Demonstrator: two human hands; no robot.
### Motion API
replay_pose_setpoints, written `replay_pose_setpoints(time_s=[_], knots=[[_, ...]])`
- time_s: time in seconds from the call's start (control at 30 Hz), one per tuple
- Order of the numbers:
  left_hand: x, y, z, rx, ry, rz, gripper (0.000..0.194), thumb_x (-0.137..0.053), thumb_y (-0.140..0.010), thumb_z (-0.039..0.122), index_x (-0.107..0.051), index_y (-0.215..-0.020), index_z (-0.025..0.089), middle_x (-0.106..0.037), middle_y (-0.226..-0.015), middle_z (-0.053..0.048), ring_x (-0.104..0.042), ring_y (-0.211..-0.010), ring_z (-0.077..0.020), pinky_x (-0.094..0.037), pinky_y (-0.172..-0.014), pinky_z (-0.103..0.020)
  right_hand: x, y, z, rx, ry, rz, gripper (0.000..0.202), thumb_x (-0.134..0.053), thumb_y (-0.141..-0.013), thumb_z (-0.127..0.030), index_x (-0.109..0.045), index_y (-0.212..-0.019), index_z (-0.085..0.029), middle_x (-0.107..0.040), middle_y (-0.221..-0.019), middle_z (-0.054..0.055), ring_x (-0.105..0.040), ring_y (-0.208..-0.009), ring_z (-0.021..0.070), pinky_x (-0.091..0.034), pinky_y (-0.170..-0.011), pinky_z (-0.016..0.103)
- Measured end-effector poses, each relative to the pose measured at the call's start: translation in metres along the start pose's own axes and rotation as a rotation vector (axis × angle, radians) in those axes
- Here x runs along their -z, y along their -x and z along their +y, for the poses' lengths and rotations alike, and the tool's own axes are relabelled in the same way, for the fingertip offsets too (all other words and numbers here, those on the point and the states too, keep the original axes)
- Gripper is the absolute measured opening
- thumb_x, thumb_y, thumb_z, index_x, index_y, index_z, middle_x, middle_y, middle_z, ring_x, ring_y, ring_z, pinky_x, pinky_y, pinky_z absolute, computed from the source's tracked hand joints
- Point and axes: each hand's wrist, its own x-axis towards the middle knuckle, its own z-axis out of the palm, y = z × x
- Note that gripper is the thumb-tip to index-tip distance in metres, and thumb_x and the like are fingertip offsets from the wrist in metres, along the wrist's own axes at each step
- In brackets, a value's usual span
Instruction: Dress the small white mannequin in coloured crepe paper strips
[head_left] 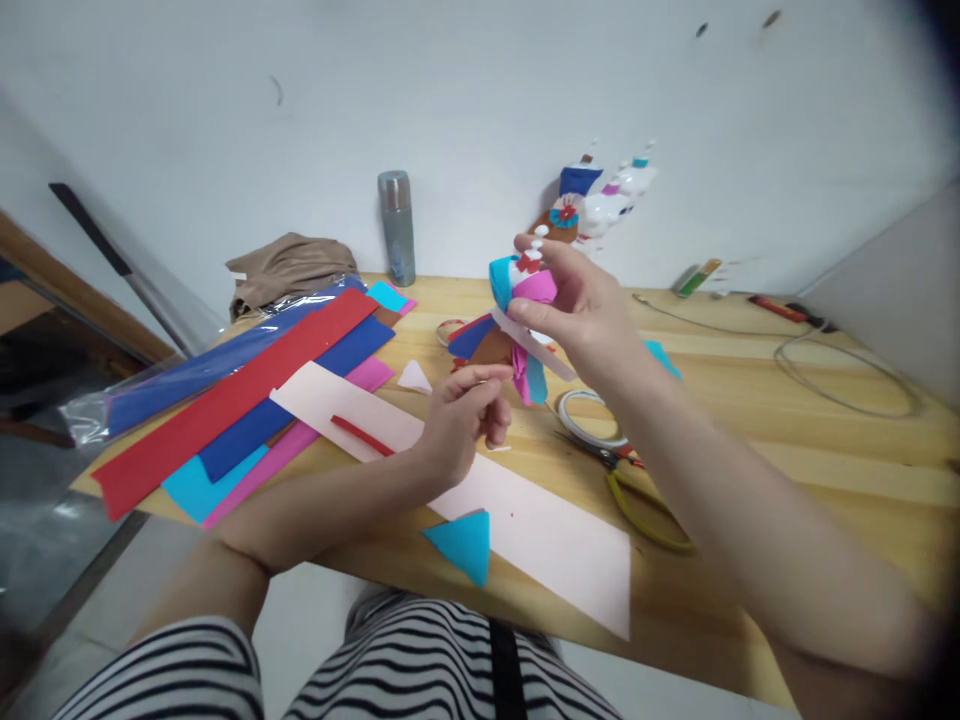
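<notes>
My right hand (577,300) grips a small paper-dressed figure (533,287) above the table, thumb in front and fingers behind. Turquoise, pink, blue and brown crepe paper covers it, with a red piece and white beads at its top. A pale pink paper strip (551,358) hangs across its front. Below it, my left hand (469,415) is closed in a pinch, fingertips against the figure's lower pink paper. Whether anything small is between those fingers is hidden. Under my left wrist lies a long pale pink paper sheet (555,540), with a thin red strip (360,435) on it.
Red paper (232,400) and other coloured strips lie at left, a turquoise triangle (465,545) in front. Yellow-handled scissors (649,515) and a white tape roll (589,418) are at right. Behind stand a flask (397,228) and decorated figures (600,205); a cable (840,395) is far right.
</notes>
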Motion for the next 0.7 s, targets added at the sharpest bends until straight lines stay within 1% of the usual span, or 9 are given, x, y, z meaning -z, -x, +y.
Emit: replay_pose_setpoints(time_s=[0.07, 0.17, 0.3, 0.43, 0.53, 0.6, 0.63, 0.67, 0.7], knots=[[0.001, 0.001, 0.001, 0.093, 0.108, 0.023, 0.024, -0.071, -0.075, 0.030, -0.065, -0.095, 0.018, -0.058, -0.052, 0.004, -0.045, -0.039, -0.0088, -0.027, -0.042, -0.020, -0.001, -0.001, 0.001, 0.021, 0.012, -0.001, 0.055, -0.083, -0.071, -0.040, -0.069, -0.122, -0.028, -0.071, -0.129, 0.007, -0.065, -0.121, 0.0291, -0.049, -0.109, 0.055], [0.002, 0.002, 0.003, 0.229, 0.263, 0.077, 0.018, -0.067, -0.079, 0.027, -0.065, -0.094, 0.018, -0.057, -0.052, 0.003, -0.044, -0.039, -0.0084, -0.029, -0.043, -0.019, 0.000, -0.001, 0.005, 0.048, 0.006, -0.005, 0.046, -0.084, -0.073, -0.040, -0.073, -0.116, -0.030, -0.074, -0.116, 0.003, -0.069, -0.111, 0.0279, -0.053, -0.102, 0.053], [0.001, 0.004, 0.007, 0.321, 0.370, 0.105, 0.011, -0.062, -0.084, 0.026, -0.064, -0.089, 0.017, -0.057, -0.054, 0.001, -0.046, -0.041, -0.0086, -0.032, -0.044, -0.018, 0.000, -0.001, 0.011, 0.094, 0.004, 0.000, 0.042, -0.085, -0.074, -0.043, -0.075, -0.113, -0.031, -0.073, -0.105, 0.001, -0.069, -0.099, 0.0261, -0.056, -0.091, 0.051], [0.001, 0.008, 0.001, 0.335, 0.252, 0.076, 0.009, -0.059, -0.084, 0.026, -0.058, -0.079, 0.018, -0.054, -0.053, 0.003, -0.043, -0.039, -0.0069, -0.029, -0.041, -0.017, -0.002, 0.000, 0.012, 0.097, -0.002, 0.045, 0.037, -0.087, -0.072, -0.040, -0.077, -0.107, -0.032, -0.072, -0.095, 0.001, -0.067, -0.087, 0.0219, -0.056, -0.083, 0.046], [0.010, 0.010, -0.005, 0.387, 0.035, -0.020, 0.011, -0.066, -0.077, 0.023, -0.059, -0.071, 0.016, -0.055, -0.051, 0.002, -0.042, -0.037, -0.0071, -0.025, -0.038, -0.018, -0.002, -0.001, 0.011, 0.110, 0.002, 0.065, 0.037, -0.089, -0.070, -0.039, -0.078, -0.104, -0.030, -0.074, -0.098, 0.003, -0.066, -0.088, 0.0225, -0.055, -0.085, 0.046], [0.025, 0.006, -0.005, 0.390, -0.308, -0.155, 0.014, -0.066, -0.078, 0.024, -0.060, -0.069, 0.016, -0.057, -0.054, 0.001, -0.043, -0.038, -0.0076, -0.027, -0.038, -0.019, -0.001, -0.001, 0.010, 0.134, 0.029, 0.068, 0.039, -0.089, -0.070, -0.041, -0.077, -0.106, -0.030, -0.075, -0.105, 0.005, -0.067, -0.093, 0.0243, -0.054, -0.086, 0.046], [0.035, 0.002, -0.003, 0.346, -0.545, -0.207, 0.017, -0.063, -0.081, 0.027, -0.060, -0.068, 0.017, -0.058, -0.055, 0.000, -0.043, -0.038, -0.0083, -0.029, -0.039, -0.020, 0.000, -0.002, 0.010, 0.147, 0.046, 0.069, 0.040, -0.089, -0.071, -0.041, -0.077, -0.107, -0.030, -0.075, -0.108, 0.006, -0.067, -0.095, 0.0247, -0.054, -0.086, 0.045], [0.047, -0.005, 0.001, 0.227, -0.846, -0.266, 0.020, -0.059, -0.086, 0.028, -0.062, -0.070, 0.017, -0.061, -0.058, -0.001, -0.046, -0.040, -0.0096, -0.034, -0.041, -0.022, 0.001, -0.002, 0.011, 0.160, 0.064, 0.070, 0.040, -0.089, -0.072, -0.041, -0.076, -0.109, -0.031, -0.075, -0.109, 0.006, -0.067, -0.096, 0.0247, -0.054, -0.086, 0.044], [0.060, -0.013, 0.006, 0.039, -1.167, -0.283, 0.022, -0.056, -0.088, 0.028, -0.065, -0.072, 0.017, -0.063, -0.060, -0.002, -0.051, -0.043, -0.0114, -0.040, -0.045, -0.023, 0.001, -0.003, 0.011, 0.169, 0.082, 0.072, 0.041, -0.088, -0.074, -0.041, -0.076, -0.111, -0.031, -0.075, -0.110, 0.007, -0.067, -0.097, 0.0244, -0.054, -0.086, 0.043]])
